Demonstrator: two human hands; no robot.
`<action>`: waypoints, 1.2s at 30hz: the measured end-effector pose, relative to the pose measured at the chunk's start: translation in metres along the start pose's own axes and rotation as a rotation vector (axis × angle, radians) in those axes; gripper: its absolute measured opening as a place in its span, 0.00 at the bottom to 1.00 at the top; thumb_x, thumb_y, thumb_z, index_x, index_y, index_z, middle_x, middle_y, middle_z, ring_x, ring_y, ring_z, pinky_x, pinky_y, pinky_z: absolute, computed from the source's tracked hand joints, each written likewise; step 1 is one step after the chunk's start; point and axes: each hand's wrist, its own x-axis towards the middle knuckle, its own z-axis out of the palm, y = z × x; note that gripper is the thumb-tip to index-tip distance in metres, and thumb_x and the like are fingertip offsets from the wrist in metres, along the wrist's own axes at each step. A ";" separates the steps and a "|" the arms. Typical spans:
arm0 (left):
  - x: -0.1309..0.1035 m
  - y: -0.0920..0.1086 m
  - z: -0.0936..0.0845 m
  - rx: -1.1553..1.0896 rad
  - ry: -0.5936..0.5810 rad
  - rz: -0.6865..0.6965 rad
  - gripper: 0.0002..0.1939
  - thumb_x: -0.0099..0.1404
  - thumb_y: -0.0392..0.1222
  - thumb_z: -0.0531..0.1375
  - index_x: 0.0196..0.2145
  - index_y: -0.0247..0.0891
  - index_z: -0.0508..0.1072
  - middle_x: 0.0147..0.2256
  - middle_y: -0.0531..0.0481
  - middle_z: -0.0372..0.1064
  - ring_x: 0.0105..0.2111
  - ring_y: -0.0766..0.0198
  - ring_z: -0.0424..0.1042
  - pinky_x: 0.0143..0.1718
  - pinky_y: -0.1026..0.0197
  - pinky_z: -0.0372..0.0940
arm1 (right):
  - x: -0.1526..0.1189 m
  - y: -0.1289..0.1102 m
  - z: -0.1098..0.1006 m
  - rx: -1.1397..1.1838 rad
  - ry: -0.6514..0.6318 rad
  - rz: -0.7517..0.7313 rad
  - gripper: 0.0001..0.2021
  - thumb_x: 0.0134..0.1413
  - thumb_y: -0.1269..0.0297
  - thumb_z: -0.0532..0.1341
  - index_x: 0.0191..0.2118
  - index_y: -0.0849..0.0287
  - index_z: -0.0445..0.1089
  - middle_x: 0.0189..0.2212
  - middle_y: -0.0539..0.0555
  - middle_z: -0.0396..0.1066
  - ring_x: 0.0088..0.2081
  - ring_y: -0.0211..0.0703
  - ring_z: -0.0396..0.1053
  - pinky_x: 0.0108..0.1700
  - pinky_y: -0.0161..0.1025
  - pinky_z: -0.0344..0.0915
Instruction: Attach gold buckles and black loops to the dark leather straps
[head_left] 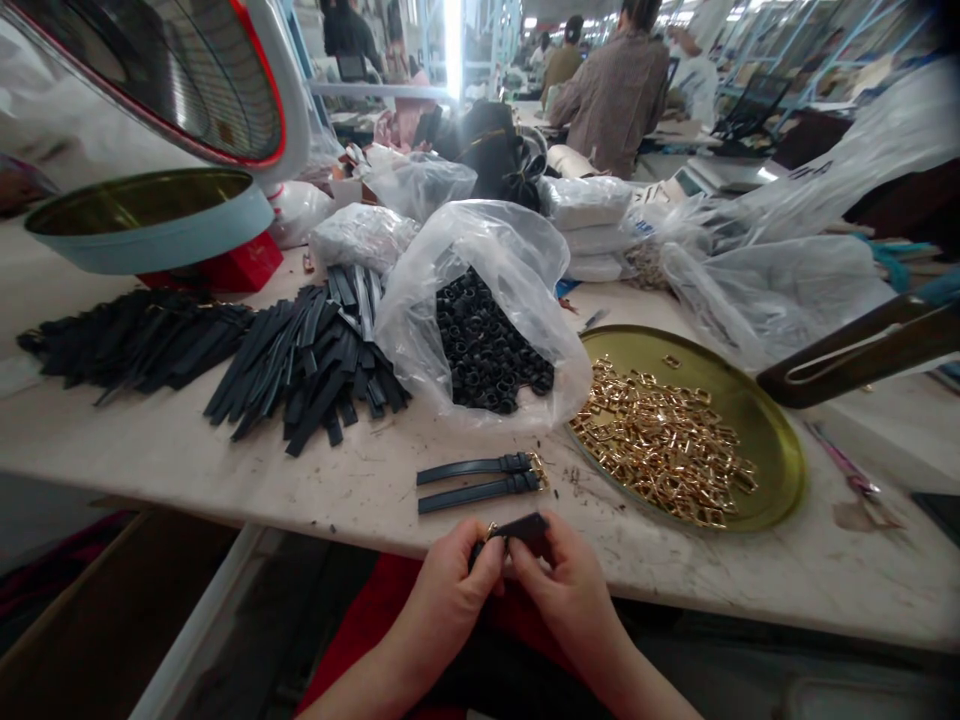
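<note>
Both hands meet at the table's front edge around one short black strap [523, 527]. My left hand [463, 570] is closed on the end where a small gold buckle [491, 531] shows between finger and thumb. My right hand [564, 565] pinches the strap's other end; its fingertips are partly hidden. Just beyond the hands lie two black straps with gold buckles [480, 480], side by side, buckles to the right. Behind them a clear plastic bag [405, 330] stands open, full of small black loops [487, 345]. A round gold-coloured tray [780, 470] at right holds many loose gold buckles [667, 440].
Piles of black straps [315, 350] lie left of the bag, before a red-based scale [225, 265] with a round pan [150, 235]. Scissors [844, 460] and a dark handle-like bar [862, 350] are at right. Plastic-wrapped packs [589, 215] stand behind; people [619, 90] sit farther back.
</note>
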 end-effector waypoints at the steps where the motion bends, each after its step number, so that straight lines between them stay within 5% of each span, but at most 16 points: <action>1: 0.000 -0.001 0.000 0.019 0.000 0.004 0.14 0.63 0.47 0.49 0.23 0.38 0.60 0.21 0.56 0.58 0.23 0.67 0.58 0.27 0.65 0.54 | -0.001 0.001 -0.001 -0.104 0.025 -0.062 0.08 0.47 0.59 0.60 0.27 0.59 0.67 0.24 0.50 0.67 0.27 0.39 0.63 0.30 0.35 0.59; 4: -0.003 -0.001 -0.003 0.084 -0.043 0.015 0.15 0.63 0.48 0.49 0.23 0.38 0.59 0.20 0.56 0.58 0.23 0.67 0.58 0.25 0.65 0.53 | -0.002 -0.002 -0.005 -0.176 -0.032 -0.056 0.10 0.47 0.58 0.59 0.25 0.59 0.65 0.22 0.49 0.64 0.25 0.38 0.61 0.28 0.34 0.58; 9: -0.003 0.001 -0.016 0.133 -0.166 0.014 0.17 0.60 0.54 0.52 0.24 0.38 0.61 0.18 0.58 0.58 0.20 0.69 0.57 0.22 0.67 0.50 | 0.003 -0.016 -0.008 0.098 -0.254 0.159 0.14 0.44 0.54 0.61 0.26 0.59 0.60 0.20 0.46 0.62 0.23 0.34 0.59 0.26 0.32 0.57; 14: 0.010 0.000 -0.021 0.009 -0.137 0.004 0.18 0.55 0.54 0.56 0.21 0.38 0.57 0.15 0.60 0.56 0.16 0.71 0.55 0.18 0.68 0.48 | 0.001 -0.032 -0.012 -0.127 -0.267 -0.083 0.09 0.50 0.59 0.58 0.27 0.60 0.63 0.24 0.48 0.65 0.28 0.36 0.62 0.31 0.33 0.58; 18: 0.019 0.010 -0.024 -0.106 -0.117 0.055 0.17 0.56 0.48 0.57 0.39 0.36 0.62 0.19 0.59 0.63 0.19 0.68 0.63 0.20 0.67 0.57 | 0.029 -0.049 -0.032 -0.273 -0.465 -0.167 0.08 0.54 0.62 0.54 0.35 0.60 0.67 0.30 0.51 0.70 0.32 0.38 0.66 0.33 0.33 0.60; 20: 0.023 0.016 -0.024 -0.085 -0.127 0.086 0.19 0.58 0.45 0.55 0.46 0.37 0.61 0.22 0.58 0.64 0.21 0.68 0.65 0.24 0.66 0.60 | 0.063 -0.056 -0.043 -0.466 -0.330 -0.213 0.11 0.57 0.61 0.51 0.34 0.60 0.68 0.27 0.51 0.70 0.30 0.38 0.66 0.31 0.32 0.60; 22: 0.028 0.020 -0.023 -0.043 -0.124 0.081 0.16 0.60 0.45 0.52 0.43 0.36 0.65 0.21 0.57 0.64 0.20 0.69 0.65 0.25 0.66 0.60 | 0.104 -0.057 -0.050 -0.802 0.022 -0.300 0.12 0.58 0.62 0.50 0.32 0.60 0.68 0.28 0.52 0.69 0.31 0.39 0.67 0.34 0.34 0.60; 23: 0.031 0.022 -0.023 -0.036 -0.109 0.078 0.14 0.60 0.46 0.52 0.40 0.35 0.66 0.20 0.57 0.63 0.19 0.69 0.64 0.24 0.66 0.60 | 0.124 -0.056 -0.052 -0.863 0.096 -0.300 0.11 0.56 0.63 0.51 0.32 0.61 0.69 0.31 0.56 0.70 0.35 0.43 0.67 0.38 0.37 0.60; 27: 0.041 0.026 -0.025 -0.074 -0.020 0.048 0.12 0.59 0.48 0.52 0.33 0.36 0.64 0.17 0.60 0.58 0.15 0.71 0.59 0.18 0.68 0.56 | 0.176 -0.045 -0.051 -0.918 0.170 -0.271 0.05 0.48 0.69 0.58 0.25 0.63 0.70 0.32 0.62 0.69 0.39 0.51 0.66 0.40 0.43 0.58; 32: 0.043 0.030 -0.030 -0.062 0.079 0.056 0.12 0.59 0.50 0.52 0.27 0.38 0.62 0.15 0.61 0.55 0.15 0.72 0.55 0.16 0.70 0.53 | 0.151 -0.042 -0.048 -0.805 0.091 -0.269 0.08 0.51 0.62 0.57 0.29 0.60 0.70 0.29 0.54 0.68 0.31 0.41 0.65 0.35 0.37 0.59; 36: 0.036 0.034 -0.023 -0.054 0.152 0.116 0.12 0.60 0.50 0.51 0.29 0.38 0.62 0.16 0.61 0.55 0.15 0.71 0.56 0.16 0.69 0.53 | 0.093 -0.045 -0.038 -0.264 -0.152 -0.091 0.13 0.47 0.53 0.58 0.26 0.60 0.66 0.19 0.46 0.62 0.23 0.35 0.59 0.27 0.33 0.57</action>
